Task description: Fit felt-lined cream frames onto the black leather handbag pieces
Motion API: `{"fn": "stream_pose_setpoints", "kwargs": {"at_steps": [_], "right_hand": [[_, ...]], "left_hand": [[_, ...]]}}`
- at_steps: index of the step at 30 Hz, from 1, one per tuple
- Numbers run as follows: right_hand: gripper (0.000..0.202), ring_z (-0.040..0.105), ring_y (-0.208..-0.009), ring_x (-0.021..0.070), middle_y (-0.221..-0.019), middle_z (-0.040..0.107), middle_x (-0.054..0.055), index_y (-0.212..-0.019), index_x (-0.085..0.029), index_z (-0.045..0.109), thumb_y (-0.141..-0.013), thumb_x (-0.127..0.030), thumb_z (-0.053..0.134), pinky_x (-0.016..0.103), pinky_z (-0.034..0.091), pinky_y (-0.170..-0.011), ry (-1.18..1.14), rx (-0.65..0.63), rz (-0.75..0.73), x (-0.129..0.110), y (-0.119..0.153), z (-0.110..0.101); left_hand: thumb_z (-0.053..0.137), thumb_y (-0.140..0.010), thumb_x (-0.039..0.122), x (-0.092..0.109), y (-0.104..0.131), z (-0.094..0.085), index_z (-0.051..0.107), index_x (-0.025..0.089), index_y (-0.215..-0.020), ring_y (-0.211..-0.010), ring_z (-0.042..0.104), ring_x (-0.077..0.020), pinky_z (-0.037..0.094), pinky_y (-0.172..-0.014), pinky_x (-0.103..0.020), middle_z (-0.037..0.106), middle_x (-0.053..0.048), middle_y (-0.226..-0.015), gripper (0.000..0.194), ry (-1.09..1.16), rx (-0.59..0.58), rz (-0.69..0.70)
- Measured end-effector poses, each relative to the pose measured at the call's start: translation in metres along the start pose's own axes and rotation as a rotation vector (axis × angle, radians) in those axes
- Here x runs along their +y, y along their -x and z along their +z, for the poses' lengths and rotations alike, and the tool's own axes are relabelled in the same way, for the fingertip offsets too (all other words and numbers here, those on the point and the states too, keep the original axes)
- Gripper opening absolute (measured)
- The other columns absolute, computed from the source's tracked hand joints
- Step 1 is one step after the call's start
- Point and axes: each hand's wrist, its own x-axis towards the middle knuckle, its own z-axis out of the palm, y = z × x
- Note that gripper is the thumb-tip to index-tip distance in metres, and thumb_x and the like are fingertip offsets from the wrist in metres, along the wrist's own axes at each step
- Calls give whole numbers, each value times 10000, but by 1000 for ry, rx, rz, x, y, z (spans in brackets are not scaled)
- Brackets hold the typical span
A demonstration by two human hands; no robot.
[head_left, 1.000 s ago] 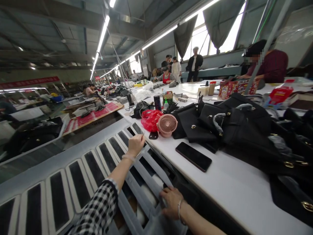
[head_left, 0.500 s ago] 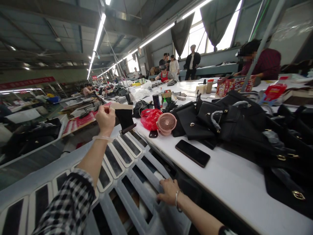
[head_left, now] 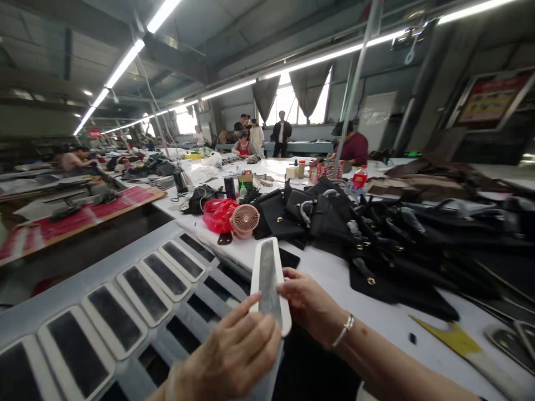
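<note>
A long white-rimmed panel point(head_left: 271, 273) with a grey, smudged middle is raised upright, tilted slightly, in front of the table. My right hand point(head_left: 308, 303) grips its right edge between thumb and fingers, a bracelet on the wrist. Slightly blurred, my left hand point(head_left: 236, 352) is closed at the panel's lower left, its thumb and finger on the rim; the fingertips are partly hidden. Similar white-rimmed panels with dark middles lie in a row on the grey slatted rack point(head_left: 196, 326), such as the near panel point(head_left: 77, 348).
Across the white table lie a black phone point(head_left: 290, 258) partly behind the panel, a pink fan point(head_left: 244, 221), a red plastic bag point(head_left: 219, 215) and piled black handbags point(head_left: 330, 217). A yellow-ended flat piece point(head_left: 453, 337) is at right. Several people are farther back.
The black piece that my left hand held up is no longer seen in it. Both hands have come together at a white-rimmed panel. The view has turned right.
</note>
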Motion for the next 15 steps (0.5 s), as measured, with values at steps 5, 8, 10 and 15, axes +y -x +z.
{"fn": "stream_pose_setpoints", "kwargs": {"at_steps": [5,8,10,15], "right_hand": [[424,643,-645,171,-767,691,34,-948,-156,583,-532,-157,666,270,490,-611,-37,137,-44,15,65,-38],[486,659,-639,193,-794,712,46,-997,-163,586,-515,-123,638,286,490,-598,-58,195,-54,16,103,-54],[512,665,-645,190,-810,717,36,-1004,-175,594,-499,-94,624,275,487,-596,-90,214,-77,16,125,-59],[422,685,-705,213,-745,704,14,-876,-193,633,-475,-63,614,290,502,-667,-166,126,-156,18,163,-67]], "left_hand": [[537,-884,268,43,-2,24,465,210,-1368,-885,711,-220,504,-1028,-388,741,-83,-938,494,538,171,-166],[614,-842,337,53,3,27,149,291,-1524,-837,728,-261,622,-824,-375,749,-77,-969,827,871,245,-458],[557,-880,311,53,2,30,172,335,-1514,-975,702,-266,607,-868,-383,721,-87,-1085,742,956,329,-717],[554,-840,225,42,-21,62,325,364,-1446,-1391,358,-257,323,-1149,-460,393,-40,-1517,663,1141,298,-918]]}}
